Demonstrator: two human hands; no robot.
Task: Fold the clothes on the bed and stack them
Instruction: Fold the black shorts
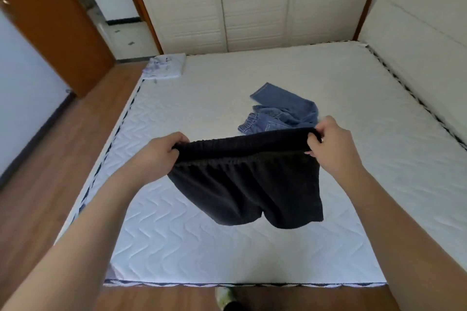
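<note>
Step in hand: left hand (161, 150) and right hand (328, 142) each pinch a waistband end of the dark fleece shorts (249, 184), held above the white quilted mattress (202, 247); next likely lay flat, fold, stack toward 11 o'clock.

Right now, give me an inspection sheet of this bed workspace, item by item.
Surface: white quilted mattress, bare of bedding.
Job's things: dark shorts held up above the mattress by the waistband, legs hanging free; blue jeans lying crumpled and unfolded near the middle; folded light garment at the far left corner.
Clutter: nothing seen.
Hands: left hand grips the waistband's left end; right hand grips its right end, fingers curled round the cloth.
Cables: nothing seen.
Surroundings: wooden floor to the left, open wooden door, pale wardrobe doors beyond the bed, padded headboard to the right.
</note>
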